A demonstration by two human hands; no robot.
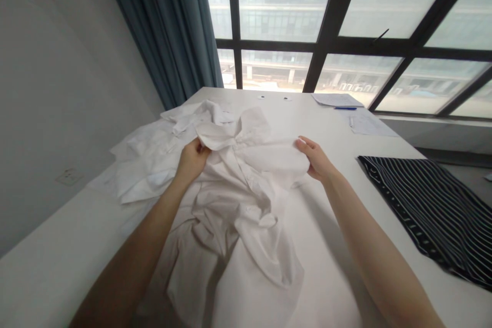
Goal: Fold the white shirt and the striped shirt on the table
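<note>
A crumpled white shirt [246, 200] spreads over the near middle of the table, its lower part reaching toward me in loose folds. At its upper left my left hand [195, 158] pinches the cloth near what looks like the collar. My right hand [313, 158] grips another edge of the same shirt on the right, thumb on top. Between the two hands the fabric is raised and stretched out. The fingers under the cloth are partly hidden.
More white garments [148, 159] lie piled on the left. A black striped cloth [434, 210] rests at the right edge of the white table [300, 113]. Papers [371, 124] and a blue pen [345, 108] lie at the far right, before the window. A blue curtain [169, 20] hangs behind.
</note>
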